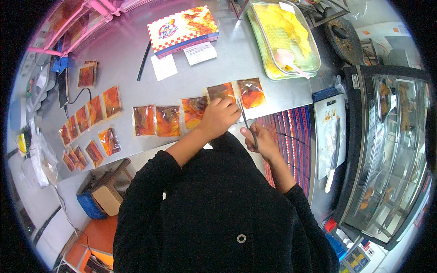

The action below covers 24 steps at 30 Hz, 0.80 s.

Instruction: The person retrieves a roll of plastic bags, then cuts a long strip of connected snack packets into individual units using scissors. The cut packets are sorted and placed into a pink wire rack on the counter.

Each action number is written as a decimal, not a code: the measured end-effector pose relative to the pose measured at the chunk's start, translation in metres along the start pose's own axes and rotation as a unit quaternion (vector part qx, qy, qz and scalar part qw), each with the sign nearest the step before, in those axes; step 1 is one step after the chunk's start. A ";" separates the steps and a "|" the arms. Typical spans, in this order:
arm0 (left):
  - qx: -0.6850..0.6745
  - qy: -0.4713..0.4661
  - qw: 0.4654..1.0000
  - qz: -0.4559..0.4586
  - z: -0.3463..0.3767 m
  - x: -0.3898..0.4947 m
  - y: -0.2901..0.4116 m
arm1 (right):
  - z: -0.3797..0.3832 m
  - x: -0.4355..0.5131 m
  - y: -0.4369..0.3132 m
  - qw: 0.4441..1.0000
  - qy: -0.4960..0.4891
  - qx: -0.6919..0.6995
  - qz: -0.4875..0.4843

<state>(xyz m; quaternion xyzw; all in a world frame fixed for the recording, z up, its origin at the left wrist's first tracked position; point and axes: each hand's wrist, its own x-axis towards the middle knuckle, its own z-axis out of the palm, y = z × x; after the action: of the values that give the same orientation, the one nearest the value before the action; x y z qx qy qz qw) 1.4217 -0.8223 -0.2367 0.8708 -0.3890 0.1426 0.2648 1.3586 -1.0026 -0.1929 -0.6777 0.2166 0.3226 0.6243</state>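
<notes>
My right hand (259,140) grips the handles of a pair of scissors (244,117), whose blades point away from me. The blades lie between two clear plastic sachets of red-brown sauce near the steel table's front edge. My left hand (222,114) rests with bent fingers on the near part of one sauce sachet (220,90); whether it pinches the film is hidden. To the right of the scissors lies another sauce sachet (251,92). Left of my left hand, a sachet (193,104) lies partly under the wrist, beside two more sachets (167,121) (144,120).
A printed cardboard box (184,30), paper slips (164,67) and a black stick (144,61) lie farther back. Further sachets (111,101) are at left. A lidded tub of yellow food (286,37) stands back right; a knife (334,150) rests on a white cutting board (328,136).
</notes>
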 end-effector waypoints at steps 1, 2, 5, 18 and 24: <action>0.003 0.003 1.000 0.007 0.000 0.000 0.000 | 0.001 0.001 -0.001 1.000 0.005 -0.001 0.006; 0.004 0.004 1.000 0.012 0.000 -0.001 0.000 | 0.002 0.001 -0.001 1.000 0.011 0.002 0.000; 0.012 0.015 0.999 0.025 -0.001 -0.001 0.000 | 0.003 0.005 -0.001 0.998 0.038 -0.036 -0.017; -0.004 0.054 0.998 0.039 -0.005 -0.003 -0.003 | 0.002 0.022 -0.012 0.984 0.060 -0.146 -0.082; -0.013 0.065 0.997 0.048 -0.004 -0.005 -0.004 | -0.009 0.034 -0.015 0.981 0.026 -0.187 -0.049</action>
<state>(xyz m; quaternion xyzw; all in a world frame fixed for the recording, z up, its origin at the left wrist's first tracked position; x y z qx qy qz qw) 1.4211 -0.8152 -0.2374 0.8365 -0.4141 0.2065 0.2934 1.3940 -1.0062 -0.2059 -0.8002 0.1351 0.3090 0.4959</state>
